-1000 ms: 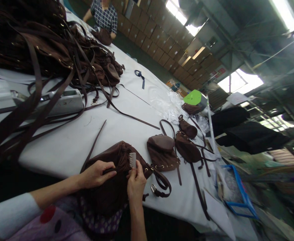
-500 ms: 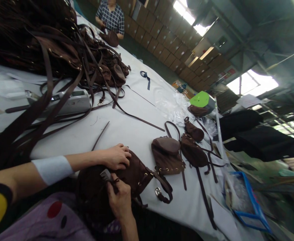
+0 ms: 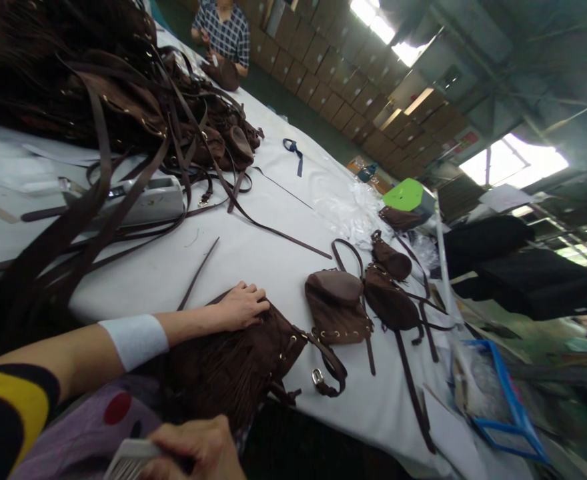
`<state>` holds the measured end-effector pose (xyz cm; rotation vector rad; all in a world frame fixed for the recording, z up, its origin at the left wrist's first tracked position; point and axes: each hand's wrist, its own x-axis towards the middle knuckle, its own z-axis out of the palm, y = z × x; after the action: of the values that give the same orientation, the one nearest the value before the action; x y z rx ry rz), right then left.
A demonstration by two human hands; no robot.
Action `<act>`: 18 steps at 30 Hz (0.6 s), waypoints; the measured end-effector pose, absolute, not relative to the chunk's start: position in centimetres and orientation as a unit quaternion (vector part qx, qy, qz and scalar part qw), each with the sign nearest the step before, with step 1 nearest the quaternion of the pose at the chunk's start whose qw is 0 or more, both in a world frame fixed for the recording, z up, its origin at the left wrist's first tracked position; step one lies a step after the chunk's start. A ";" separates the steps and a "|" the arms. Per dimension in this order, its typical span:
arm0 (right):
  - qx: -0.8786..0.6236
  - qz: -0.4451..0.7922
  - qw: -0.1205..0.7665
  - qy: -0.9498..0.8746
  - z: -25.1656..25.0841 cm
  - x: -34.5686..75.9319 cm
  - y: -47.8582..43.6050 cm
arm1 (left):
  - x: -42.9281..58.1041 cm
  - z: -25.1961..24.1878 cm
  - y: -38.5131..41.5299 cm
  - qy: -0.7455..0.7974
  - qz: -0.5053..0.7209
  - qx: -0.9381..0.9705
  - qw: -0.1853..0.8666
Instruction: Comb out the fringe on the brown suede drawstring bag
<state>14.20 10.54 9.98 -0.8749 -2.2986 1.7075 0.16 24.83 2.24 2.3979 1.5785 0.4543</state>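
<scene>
A dark brown fringed bag (image 3: 228, 370) lies at the near edge of the table, its fringe hanging toward me. My left hand (image 3: 245, 307) presses on the bag's upper side, fingers bent against the fabric. Low in the view, apart from the fringe, my right hand (image 3: 201, 448) is closed around a pale grey comb (image 3: 132, 457) with visible teeth, partly cut off by the frame. To the right of the bag's eyelets curls a strap with a metal buckle (image 3: 317, 377). Beside it lies a brown pouch (image 3: 333, 303) with a row of eyelets.
A heap of brown bags (image 3: 118, 107) and straps covers the left of the white table (image 3: 258, 233), around a grey device (image 3: 158, 200). More brown bags (image 3: 391, 300) and plastic bags (image 3: 353, 210) lie to the right, near a blue crate (image 3: 513, 407). A person (image 3: 223, 33) stands across the table.
My right hand has moved down toward me with the comb, off the fringe, which now shows. My left hand has shifted slightly right and up on the bag.
</scene>
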 end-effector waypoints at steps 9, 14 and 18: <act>-0.596 0.498 0.294 -0.557 5.3 18.7 15.4 | -4.2 4.3 22.1 0.624 0.260 0.710 0.196; -0.617 0.446 0.276 -0.587 4.2 18.3 18.1 | -6.0 3.4 18.6 0.667 0.266 0.645 0.260; -0.619 0.334 0.272 -0.657 4.6 16.3 20.3 | -5.5 2.9 17.7 0.702 0.298 0.607 0.225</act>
<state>16.34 20.30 4.55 -1.6669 -1.7686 0.8985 -5.46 17.72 2.86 1.6740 1.9359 0.8219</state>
